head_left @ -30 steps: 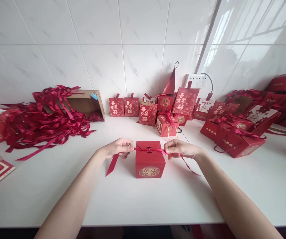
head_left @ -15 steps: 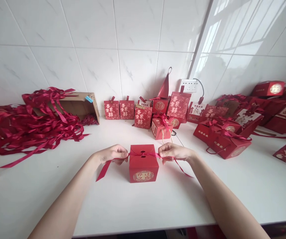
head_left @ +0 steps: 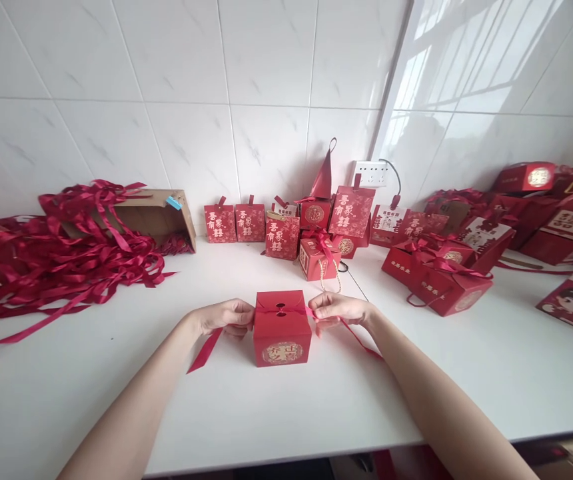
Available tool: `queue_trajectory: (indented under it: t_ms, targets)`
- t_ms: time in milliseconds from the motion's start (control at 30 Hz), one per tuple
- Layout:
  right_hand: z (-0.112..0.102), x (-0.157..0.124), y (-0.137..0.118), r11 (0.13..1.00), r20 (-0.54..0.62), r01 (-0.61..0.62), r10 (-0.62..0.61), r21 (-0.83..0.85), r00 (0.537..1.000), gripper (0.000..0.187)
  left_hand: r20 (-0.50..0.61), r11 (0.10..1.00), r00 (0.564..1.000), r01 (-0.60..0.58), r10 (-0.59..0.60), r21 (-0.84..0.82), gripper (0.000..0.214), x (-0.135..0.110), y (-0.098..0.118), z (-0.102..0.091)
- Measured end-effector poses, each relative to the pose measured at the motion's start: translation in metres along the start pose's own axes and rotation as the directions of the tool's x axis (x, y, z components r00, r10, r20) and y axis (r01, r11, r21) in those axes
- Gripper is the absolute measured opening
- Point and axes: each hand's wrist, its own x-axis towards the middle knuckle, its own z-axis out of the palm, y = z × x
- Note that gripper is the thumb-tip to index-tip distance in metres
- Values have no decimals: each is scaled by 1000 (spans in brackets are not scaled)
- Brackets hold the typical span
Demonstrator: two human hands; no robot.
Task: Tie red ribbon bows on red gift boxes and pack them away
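A red gift box with a gold emblem on its front stands upright on the white table in front of me. Across its top, over the small round holes, runs a crimson ribbon crossed at the middle. My left hand pinches the ribbon at the box's left side, with a loose tail hanging below the fingers. At the right side my right hand pinches the other length, and its tail trails toward my forearm. The left fingertips are partly hidden by the box.
A heap of crimson ribbons spills from a cardboard box at the left. Red printed bags and gift boxes line the tiled wall. More tied red boxes are piled at the right.
Both hands have lowered slightly along the box's sides, and the ribbon now lies closer to its top and edges. The whole view has shifted a little.
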Motion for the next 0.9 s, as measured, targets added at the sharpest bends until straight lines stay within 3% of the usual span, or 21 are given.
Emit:
queue_trajectory:
  t_ms: [200, 333, 433, 533, 700, 800, 900]
  targets:
    - [21, -10, -27, 975, -152, 221, -215, 22, 965, 28, -65, 997, 996, 65, -67, -29, 46, -2, 7, 1]
    - [41, -15, -44, 927, -218, 327, -363, -182, 906, 21, -65, 997, 995, 71, -74, -38, 45, -2, 10, 4]
    - [57, -10, -48, 904, -266, 326, -398, -276, 878, 21, -65, 996, 994, 89, -91, -31, 45, 0, 12, 6]
    - [70, 3, -44, 866, -357, 310, -454, -393, 816, 21, -95, 996, 992, 87, -87, 0, 43, 0, 15, 9]
    - [81, 21, -35, 807, -493, 168, -495, -566, 715, 21, -98, 994, 995, 28, -17, 108, 31, -7, 26, 9]
    - [83, 23, -34, 772, -487, 140, -519, -620, 702, 21, -143, 989, 989, 1, 20, 148, 30, -16, 36, 8]
    - [83, 22, -35, 758, -477, 138, -529, -638, 702, 22, -183, 992, 983, 48, -25, 120, 34, -27, 55, 11]
